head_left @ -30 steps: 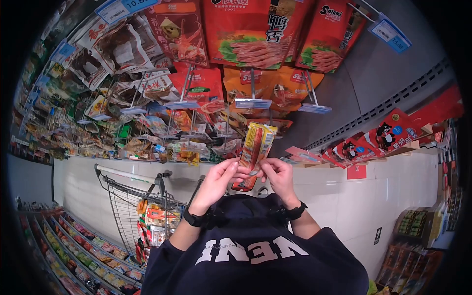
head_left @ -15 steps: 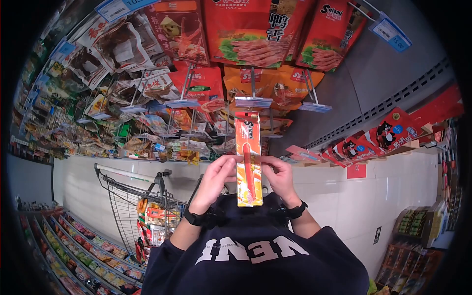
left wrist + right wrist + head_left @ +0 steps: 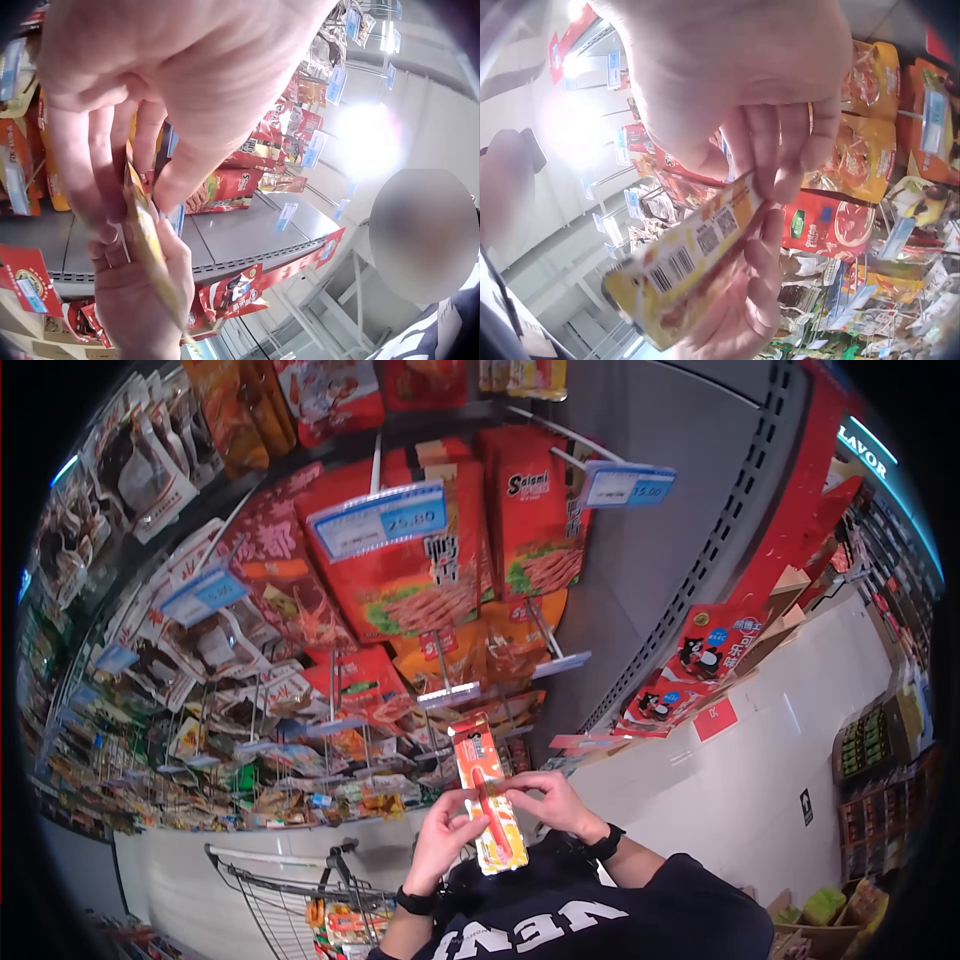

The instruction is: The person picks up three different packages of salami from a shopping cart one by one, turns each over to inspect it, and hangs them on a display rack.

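Here the left hand point(image 3: 446, 838) and right hand point(image 3: 551, 804) each pinched an edge of 1 orange sausage packet point(image 3: 487, 795), held upright near the chest. Hanging snack bags point(image 3: 420, 575) filled the far rack; a shopping cart point(image 3: 300, 900) stood lower left.

Upright orange-yellow sausage packet point(image 3: 487, 795)

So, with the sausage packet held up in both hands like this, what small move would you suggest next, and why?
Probably lower the sausage packet toward the shopping cart. The left hand and right hand pinch it by its edges in front of the snack pegs, and the cart sits below left with goods already inside.
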